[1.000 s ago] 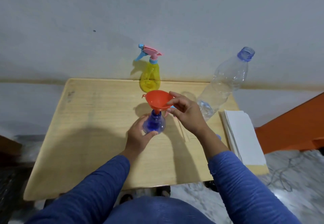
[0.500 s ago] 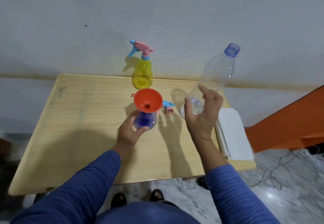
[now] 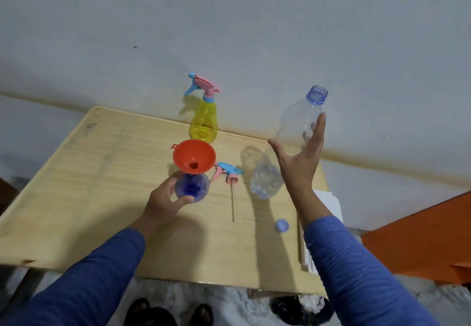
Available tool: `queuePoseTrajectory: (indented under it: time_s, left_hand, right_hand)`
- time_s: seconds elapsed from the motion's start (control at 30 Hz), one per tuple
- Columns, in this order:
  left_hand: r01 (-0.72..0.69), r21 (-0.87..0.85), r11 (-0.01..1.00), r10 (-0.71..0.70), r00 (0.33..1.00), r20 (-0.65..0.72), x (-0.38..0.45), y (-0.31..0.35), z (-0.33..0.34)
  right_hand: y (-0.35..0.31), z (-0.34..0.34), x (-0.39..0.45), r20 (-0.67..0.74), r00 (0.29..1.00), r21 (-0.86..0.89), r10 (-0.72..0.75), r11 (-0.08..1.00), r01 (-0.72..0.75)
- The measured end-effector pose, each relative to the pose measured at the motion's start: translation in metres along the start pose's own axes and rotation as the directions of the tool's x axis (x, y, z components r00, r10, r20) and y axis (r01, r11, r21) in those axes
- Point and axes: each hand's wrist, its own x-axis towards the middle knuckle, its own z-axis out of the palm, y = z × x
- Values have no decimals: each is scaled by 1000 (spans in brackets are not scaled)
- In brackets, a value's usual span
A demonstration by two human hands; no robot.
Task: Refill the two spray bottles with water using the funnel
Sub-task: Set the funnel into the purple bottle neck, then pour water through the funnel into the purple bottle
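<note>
An orange funnel [image 3: 193,156] sits in the neck of a blue spray bottle [image 3: 193,188] on the wooden table [image 3: 102,172]. My left hand [image 3: 165,199] grips that bottle from the left. A yellow spray bottle [image 3: 204,124] with its pink and blue trigger head stands at the back edge. A clear water bottle [image 3: 293,131], uncapped, stands at the right. My right hand [image 3: 300,157] is spread open against its near side, fingers apart and not closed round it. The blue bottle's removed trigger head [image 3: 228,172] with its thin tube lies between the two bottles.
A blue bottle cap [image 3: 282,225] lies on the table near the right edge. A white stack of paper [image 3: 328,203] rests at the table's right side. An orange surface [image 3: 420,236] stands to the right. The wall runs close behind the table.
My right hand left the funnel, moved right and rose along the clear water bottle with fingers spread. My left hand keeps its hold on the blue spray bottle.
</note>
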Motion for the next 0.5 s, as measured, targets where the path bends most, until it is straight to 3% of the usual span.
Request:
queuePoseTrajectory:
  time_s: [0.23,0.37,0.5]
  left_hand:
    - [34,23,999,-34,999,-30,2,0,2]
    - [52,21,998,-51,998,-30,1,4,2]
    - [62,6,998,-62,998,-18,-1,7,1]
  right_hand:
    - [12,15,22,167,980,-1,107,994,-109]
    - [13,25,31,357,934,-10,-28,999,34]
    - [10,26,35,549,823,55,-145,989,138]
